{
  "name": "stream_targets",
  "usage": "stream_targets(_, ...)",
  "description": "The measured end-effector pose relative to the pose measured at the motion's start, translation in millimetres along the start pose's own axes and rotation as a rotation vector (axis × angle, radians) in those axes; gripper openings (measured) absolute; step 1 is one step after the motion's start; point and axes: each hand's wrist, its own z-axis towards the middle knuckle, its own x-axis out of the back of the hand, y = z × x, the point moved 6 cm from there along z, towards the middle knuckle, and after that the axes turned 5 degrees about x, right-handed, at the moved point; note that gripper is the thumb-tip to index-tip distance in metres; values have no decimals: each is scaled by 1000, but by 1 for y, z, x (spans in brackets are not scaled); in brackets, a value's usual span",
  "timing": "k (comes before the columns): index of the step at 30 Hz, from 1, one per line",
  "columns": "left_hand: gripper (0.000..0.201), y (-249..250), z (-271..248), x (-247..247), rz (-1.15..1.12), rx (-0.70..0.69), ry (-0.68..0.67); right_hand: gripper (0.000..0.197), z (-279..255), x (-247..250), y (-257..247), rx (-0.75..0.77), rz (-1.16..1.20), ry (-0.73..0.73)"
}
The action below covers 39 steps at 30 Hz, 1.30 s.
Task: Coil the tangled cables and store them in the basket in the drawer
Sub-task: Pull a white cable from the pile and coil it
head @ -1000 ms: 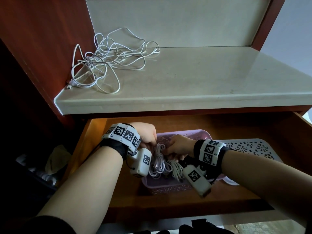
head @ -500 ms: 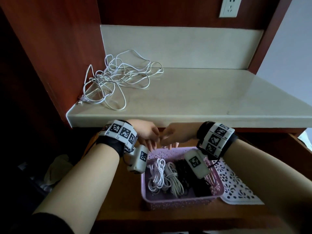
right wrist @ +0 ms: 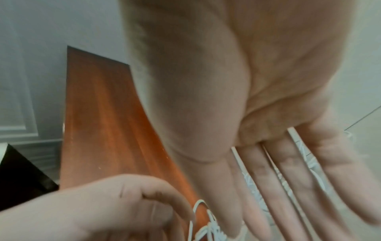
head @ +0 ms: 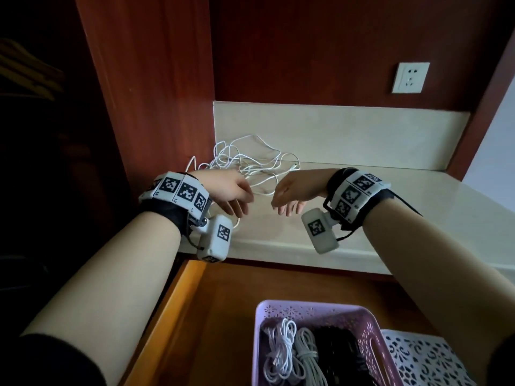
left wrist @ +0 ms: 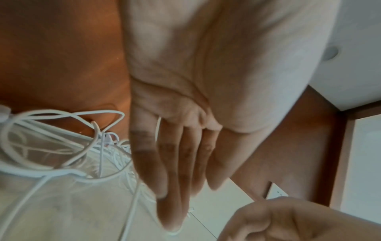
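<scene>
the head view is dim, its left side sinking into near black, while pale daylight enters from the right edge and lays a soft sheen on the counter (head: 362, 207). straight lines bow toward the frame edges. both wrist views are brighter but soft: the left hand (left wrist: 185, 130) and right hand (right wrist: 257, 130) are smeared with motion blur, fingertips least sharp.

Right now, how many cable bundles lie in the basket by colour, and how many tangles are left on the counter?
White coiled bundles in the basket: 2
Black bundles in the basket: 1
White tangles on the counter: 1
Total: 4
</scene>
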Motion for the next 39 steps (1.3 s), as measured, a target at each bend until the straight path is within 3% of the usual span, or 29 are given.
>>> stream_targets(5,12,-13,19,36,-81,48,275,25,42,12,1,-37,-253,142)
stream_targets(8,10,-25,26,54,67,126,490,30,60,18,6,-80,-359,182)
stream_targets(10,19,-38,30,65,143,198,558,29,73,13,8,-79,-269,165)
stream_targets(14,19,-71,42,71,33,309,485,29,98,-10,-7,15,166,81)
stream_targets(16,19,-84,48,65,1,337,386,39,109,-21,-19,52,151,42)
stream_targets(18,18,-89,49,55,-39,336,285,36,119,-31,-24,69,86,47)
stream_targets(25,32,-82,37,40,52,299,181,9,121,-35,-12,48,453,205)
stream_targets(29,52,-68,37,38,302,228,225,25,106,-7,2,52,746,440)
stream_targets(31,45,-60,44,40,268,166,291,23,98,8,8,63,884,520)
stream_targets(34,20,-31,43,58,115,30,553,18,85,35,8,156,1115,652)
stream_targets(37,22,-3,33,83,-101,-111,875,24,69,64,2,337,1358,851)
stream_targets(39,29,6,30,94,-200,-136,954,24,59,75,9,374,1397,976)
